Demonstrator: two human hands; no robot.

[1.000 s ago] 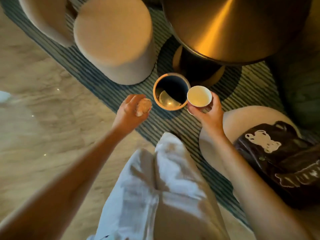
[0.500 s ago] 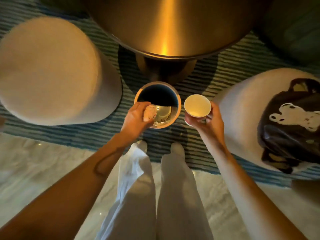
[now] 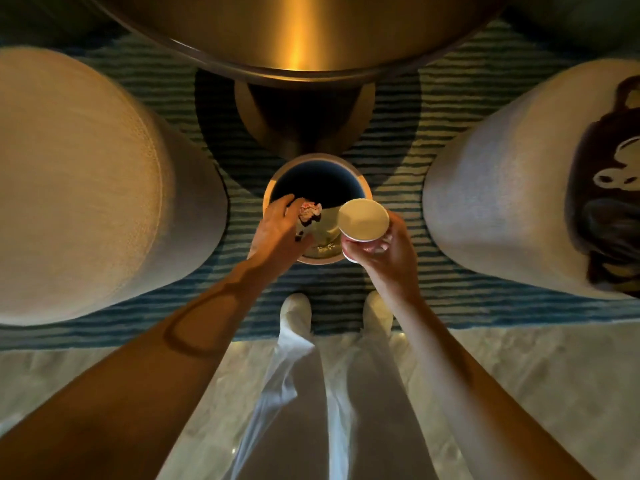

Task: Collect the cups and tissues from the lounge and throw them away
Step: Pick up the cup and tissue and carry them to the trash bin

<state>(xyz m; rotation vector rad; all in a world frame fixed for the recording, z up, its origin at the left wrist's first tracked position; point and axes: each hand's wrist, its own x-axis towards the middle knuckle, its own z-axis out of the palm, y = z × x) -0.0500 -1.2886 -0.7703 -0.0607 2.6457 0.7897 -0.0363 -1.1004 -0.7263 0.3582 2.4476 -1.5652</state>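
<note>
Collection looks finished; disposal under way. Left hand over the bin, fingers loosening around a crumpled tissue, possibly already released. Right hand grips a paper cup above the bin's rim; cup not yet dropped.

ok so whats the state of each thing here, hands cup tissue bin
left hand: over the bin mouth, fingers loosening around the tissue
crumpled white tissue: at the left fingertips, above the bin opening
right hand: gripping the cup
white paper cup: upright, held at the bin's right rim, looks empty
small round orange-rimmed bin: open, something pale lying inside
</note>
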